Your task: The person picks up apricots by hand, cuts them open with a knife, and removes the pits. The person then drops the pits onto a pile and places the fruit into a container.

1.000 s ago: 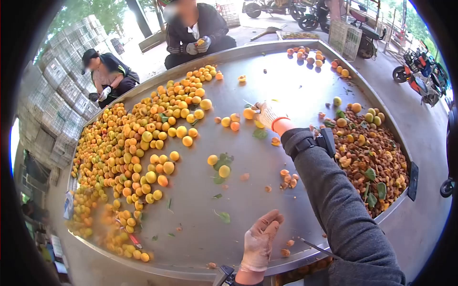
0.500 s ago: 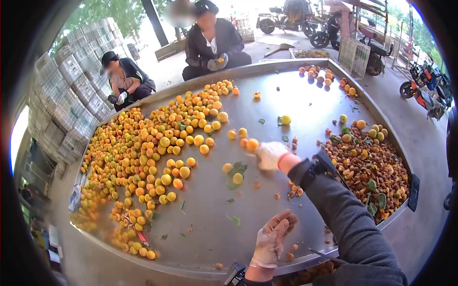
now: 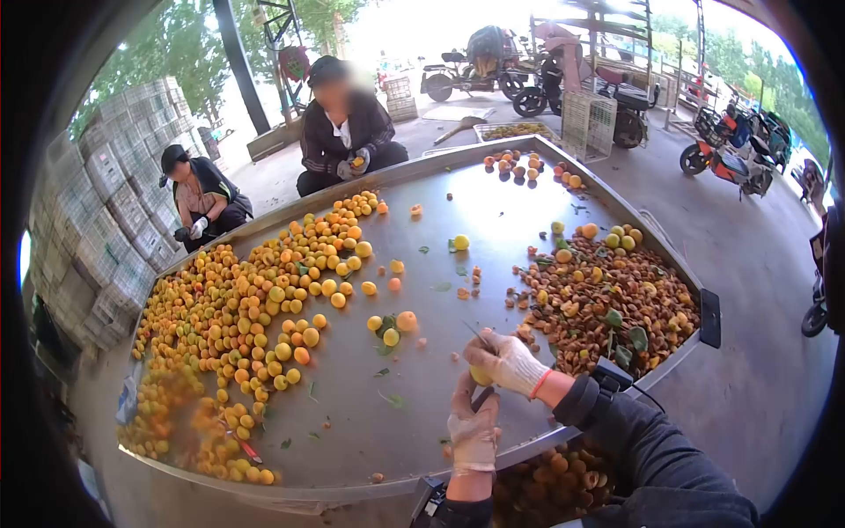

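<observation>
My right hand (image 3: pixel 503 359), in a pale glove with a red cuff edge, curls closed around a yellow-green apricot (image 3: pixel 481 377). A thin dark strip (image 3: pixel 473 332) sticks out up and left past its fingers. Directly below is my gloved left hand (image 3: pixel 473 431), fingers bent upward with their tips close to the apricot. Something dark shows between the left fingers, but I cannot tell what it is. Left of the hands, a few loose apricots (image 3: pixel 406 321) lie on the metal table (image 3: pixel 352 422) by a green leaf.
A large heap of apricots (image 3: pixel 255 308) covers the table's left side, with a red-handled tool (image 3: pixel 250 451) near it. Brownish split fruit (image 3: pixel 607 299) is piled at right, beside a dark phone-like slab (image 3: pixel 709 317). Two people (image 3: pixel 348 132) sit across the far edge. Scooters (image 3: pixel 735 154) stand behind.
My right hand has come back from the table's middle to just above my left hand, with an apricot in it. The view has swung right.
</observation>
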Demonstrator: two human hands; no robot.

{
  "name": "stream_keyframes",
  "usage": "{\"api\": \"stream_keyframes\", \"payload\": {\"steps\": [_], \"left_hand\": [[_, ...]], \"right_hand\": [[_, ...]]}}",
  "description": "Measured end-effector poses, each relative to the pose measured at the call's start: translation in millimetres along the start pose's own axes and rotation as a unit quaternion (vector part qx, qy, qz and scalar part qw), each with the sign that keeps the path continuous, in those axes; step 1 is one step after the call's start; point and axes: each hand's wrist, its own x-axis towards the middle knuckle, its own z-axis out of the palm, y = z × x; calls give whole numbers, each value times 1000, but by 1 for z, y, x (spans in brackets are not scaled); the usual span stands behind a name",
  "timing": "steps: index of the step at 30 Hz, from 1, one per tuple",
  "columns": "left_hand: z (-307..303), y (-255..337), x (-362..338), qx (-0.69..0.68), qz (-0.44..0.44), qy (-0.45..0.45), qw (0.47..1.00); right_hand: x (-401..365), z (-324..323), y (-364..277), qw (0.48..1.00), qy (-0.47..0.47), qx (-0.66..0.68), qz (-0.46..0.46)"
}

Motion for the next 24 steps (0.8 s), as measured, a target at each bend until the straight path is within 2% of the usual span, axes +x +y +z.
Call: {"api": "stream_keyframes", "payload": {"steps": [1,3,4,5,6,7,9,10,11,12,13,15,16,17,19,21,23,24], "left_hand": [[1,-6,-2,4,-1,-4,1000],[-1,-28,7,-50,50,-8,997],[-3,-35,10,-48,46,-8,998],[-7,-40,12,65,102,-15,993],[-12,-47,8,177,152,-25,972],[-10,-45,3,180,136,-26,974],[0,-33,-3,11,110,-86,990],[-3,-28,-4,-113,30,-127,985],[-4,-24,-5,-110,25,-128,985],[-4,-20,-5,-196,15,-166,966],[-3,-19,-5,-279,6,-202,939],[-1,-26,2,-307,24,-233,922],[1,-26,6,-331,11,-260,907],[2,-29,10,-357,-3,-286,889],[-1,-41,20,-383,-22,-288,877],[-2,-48,24,-404,-40,-286,868],[2,-44,20,-374,-23,-263,889],[5,-41,17,-369,-28,-262,892]], "right_hand": [[-10,-3,-14,1000,5,2,1],[-30,-11,-50,992,4,13,128],[-40,-13,-50,995,20,-9,96],[-50,-16,-50,994,18,-9,105],[-58,-20,-50,997,25,-17,74],[-66,-24,-48,998,33,-23,43],[-73,-34,-29,996,76,42,-5],[-73,-46,-30,985,78,137,64],[-73,-71,-43,942,70,296,144],[-65,-84,-31,916,124,374,80],[-59,-97,-45,850,244,454,111],[-58,-105,-24,791,335,507,77],[-66,-107,-1,848,300,425,98],[-75,-101,5,838,279,427,193],[-91,-92,11,869,168,391,251],[-95,-94,-5,867,155,403,249],[-95,-100,-13,838,158,506,130],[-97,-98,-5,841,125,500,165]]}}
